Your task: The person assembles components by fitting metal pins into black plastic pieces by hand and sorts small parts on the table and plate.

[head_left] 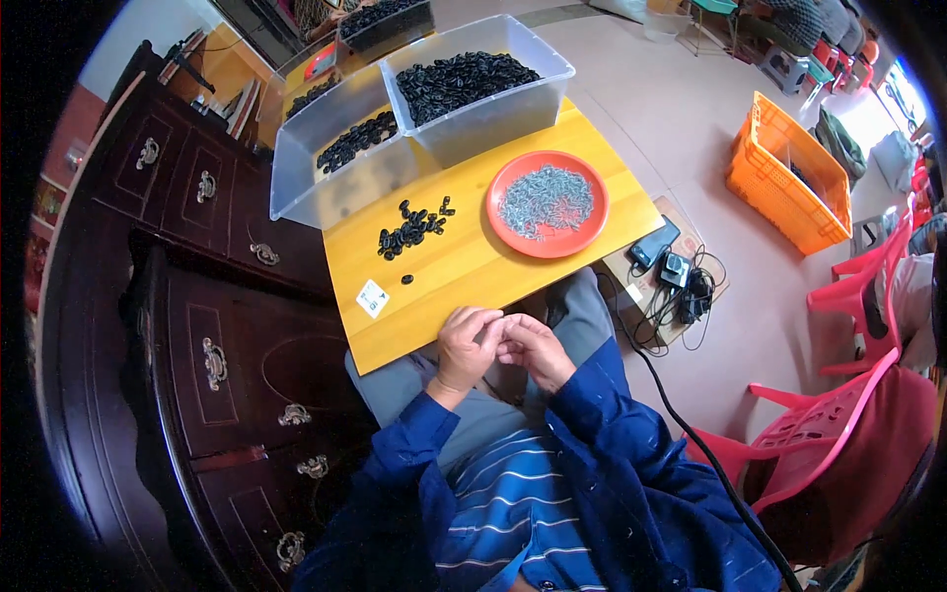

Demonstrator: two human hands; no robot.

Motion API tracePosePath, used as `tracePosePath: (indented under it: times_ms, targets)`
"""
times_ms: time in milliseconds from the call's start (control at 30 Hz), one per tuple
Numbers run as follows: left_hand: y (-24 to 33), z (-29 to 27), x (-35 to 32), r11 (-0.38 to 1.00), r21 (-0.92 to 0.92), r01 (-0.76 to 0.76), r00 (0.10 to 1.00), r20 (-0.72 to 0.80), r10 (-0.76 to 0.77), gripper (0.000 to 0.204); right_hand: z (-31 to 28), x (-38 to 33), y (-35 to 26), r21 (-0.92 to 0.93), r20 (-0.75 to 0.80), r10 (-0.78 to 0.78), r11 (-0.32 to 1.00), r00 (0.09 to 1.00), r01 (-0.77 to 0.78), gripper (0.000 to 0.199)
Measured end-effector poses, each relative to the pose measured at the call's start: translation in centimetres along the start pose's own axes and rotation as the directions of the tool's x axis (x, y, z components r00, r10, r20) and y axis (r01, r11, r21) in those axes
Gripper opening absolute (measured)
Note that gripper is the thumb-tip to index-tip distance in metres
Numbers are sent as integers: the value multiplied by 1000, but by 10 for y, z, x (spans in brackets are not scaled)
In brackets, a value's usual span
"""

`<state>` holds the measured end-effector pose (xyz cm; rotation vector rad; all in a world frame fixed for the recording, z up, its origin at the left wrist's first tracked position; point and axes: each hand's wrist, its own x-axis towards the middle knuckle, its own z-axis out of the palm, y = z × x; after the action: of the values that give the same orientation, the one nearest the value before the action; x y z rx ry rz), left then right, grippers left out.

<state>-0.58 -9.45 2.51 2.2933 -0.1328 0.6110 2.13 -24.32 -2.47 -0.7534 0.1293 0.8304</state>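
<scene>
Black oval pieces [409, 233], small pile: on yellow surface [449, 291], beyond and left of the fingers [473, 318]; single loose piece [407, 279] nearer. Left hand [464, 350], right hand [536, 347]: fingers together, tips meeting; cannot tell whether clamped on anything.

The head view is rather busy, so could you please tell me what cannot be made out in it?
In the head view:
- Anything between the left hand and right hand: hidden by the fingers.
- Grey pieces on the red plate: too small to tell their exact shape.
- Far bin: cut off by the upper edge.
</scene>
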Motion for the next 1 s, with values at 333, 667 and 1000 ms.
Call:
tracePosePath:
  times_ms: [333, 667, 1000]
  targets:
    - [25, 21, 22, 987, -160, -17, 1000, 3, 17, 10, -12, -9, -17, 283, 73, -173, 948, 982, 146, 20]
    - [21, 52, 117, 926, 200, -321, 942, 168, 290, 16, -23, -11, -17, -46, -69, -147, 989, 987, 144, 13]
    - [11, 77, 130, 907, 223, -356, 918, 267, 294, 16, -43, -14, -6, -142, -118, -177, 977, 977, 160, 19]
